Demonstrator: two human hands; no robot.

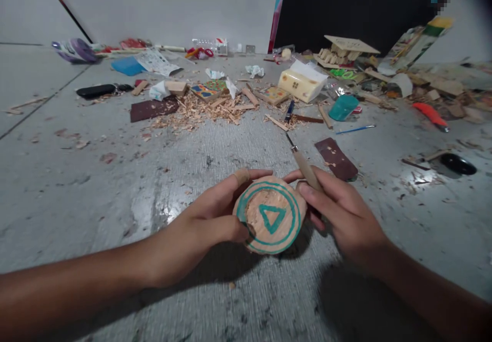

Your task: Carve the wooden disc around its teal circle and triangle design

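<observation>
A round wooden disc with painted teal rings and a teal triangle sits in my left hand, thumb on its face and fingers around its edge. The surface looks carved between ring and triangle on the left side. A bandage wraps one left finger. My right hand is closed on a wood carving chisel with a pale wooden handle; its metal tip points up and away from the disc. The right fingers also touch the disc's right edge.
Wood shavings lie heaped ahead on the grey floor. Brown sandpaper is beyond my right hand. A tissue pack, a teal cup, an orange cutter and a black oval object lie farther off.
</observation>
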